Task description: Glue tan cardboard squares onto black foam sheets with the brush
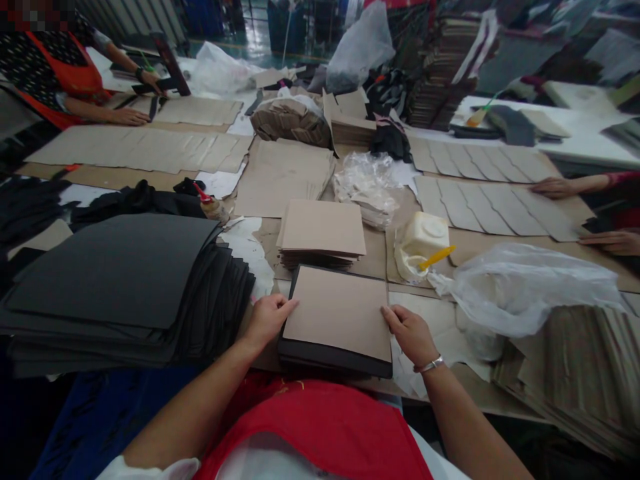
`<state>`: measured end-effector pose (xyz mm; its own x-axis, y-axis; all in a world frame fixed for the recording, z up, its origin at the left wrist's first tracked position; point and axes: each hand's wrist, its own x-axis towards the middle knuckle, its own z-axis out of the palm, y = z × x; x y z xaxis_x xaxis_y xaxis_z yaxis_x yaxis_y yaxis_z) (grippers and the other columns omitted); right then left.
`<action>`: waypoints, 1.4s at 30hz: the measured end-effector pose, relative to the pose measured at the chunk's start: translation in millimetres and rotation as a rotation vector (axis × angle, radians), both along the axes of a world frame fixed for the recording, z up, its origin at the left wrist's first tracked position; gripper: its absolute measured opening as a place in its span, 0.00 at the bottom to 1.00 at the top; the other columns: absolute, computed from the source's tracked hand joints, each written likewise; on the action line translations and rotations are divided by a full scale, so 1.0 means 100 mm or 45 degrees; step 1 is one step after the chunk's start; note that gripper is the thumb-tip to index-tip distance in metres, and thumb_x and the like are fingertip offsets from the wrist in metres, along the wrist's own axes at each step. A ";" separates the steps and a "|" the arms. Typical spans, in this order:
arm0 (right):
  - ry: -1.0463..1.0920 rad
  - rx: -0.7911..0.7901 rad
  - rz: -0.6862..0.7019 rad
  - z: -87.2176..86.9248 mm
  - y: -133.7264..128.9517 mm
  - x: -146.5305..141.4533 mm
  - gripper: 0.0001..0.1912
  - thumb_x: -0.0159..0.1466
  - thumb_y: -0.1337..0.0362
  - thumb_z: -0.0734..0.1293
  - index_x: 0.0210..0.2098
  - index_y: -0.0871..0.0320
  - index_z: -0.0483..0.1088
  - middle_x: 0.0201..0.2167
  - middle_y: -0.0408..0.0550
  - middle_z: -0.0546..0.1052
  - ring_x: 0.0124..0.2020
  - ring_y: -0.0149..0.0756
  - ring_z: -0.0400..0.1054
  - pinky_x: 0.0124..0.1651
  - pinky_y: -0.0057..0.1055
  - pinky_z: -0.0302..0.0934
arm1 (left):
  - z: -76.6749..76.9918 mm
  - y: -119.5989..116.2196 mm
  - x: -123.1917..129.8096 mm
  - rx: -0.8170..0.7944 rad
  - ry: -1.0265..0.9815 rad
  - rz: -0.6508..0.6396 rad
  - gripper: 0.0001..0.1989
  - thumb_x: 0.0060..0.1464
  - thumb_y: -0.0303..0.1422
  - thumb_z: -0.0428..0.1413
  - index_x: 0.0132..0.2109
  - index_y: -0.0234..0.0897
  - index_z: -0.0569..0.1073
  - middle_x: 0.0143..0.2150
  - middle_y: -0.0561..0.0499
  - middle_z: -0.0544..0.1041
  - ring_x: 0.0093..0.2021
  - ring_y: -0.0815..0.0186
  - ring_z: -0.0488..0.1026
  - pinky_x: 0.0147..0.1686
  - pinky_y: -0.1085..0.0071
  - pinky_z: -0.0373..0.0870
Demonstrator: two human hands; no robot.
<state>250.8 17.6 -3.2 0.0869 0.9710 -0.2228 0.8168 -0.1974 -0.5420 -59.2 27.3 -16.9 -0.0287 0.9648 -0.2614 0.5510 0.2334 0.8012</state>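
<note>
A tan cardboard sheet (340, 313) lies flat on a stack of black sheets (335, 360) at the table edge before me. My left hand (270, 317) pinches the sheet's left edge between thumb and fingers. At the opposite edge, my right hand (410, 330) grips the same sheet, a bracelet round its wrist. A strip of black shows along the sheet's near and left borders. Just beyond it stands a pile of tan cardboard sheets (323, 230).
A tall stack of dark grey sheets (100, 273) fills the left. To the right are a white glue container (425, 233) with a yellow brush (437, 257), a clear plastic bag (535, 283) and a brown sheet stack (580, 360). Co-workers' hands (127, 117) work at both far sides.
</note>
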 end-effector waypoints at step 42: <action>-0.482 0.311 0.464 0.07 -0.02 -0.34 0.18 0.65 0.68 0.57 0.53 0.60 0.66 0.57 0.56 0.68 0.58 0.41 0.60 0.58 0.37 0.55 | 0.20 0.08 0.49 0.626 0.879 -1.116 0.21 0.57 0.23 0.44 0.55 0.36 0.70 0.60 0.42 0.66 0.61 0.57 0.61 0.58 0.61 0.58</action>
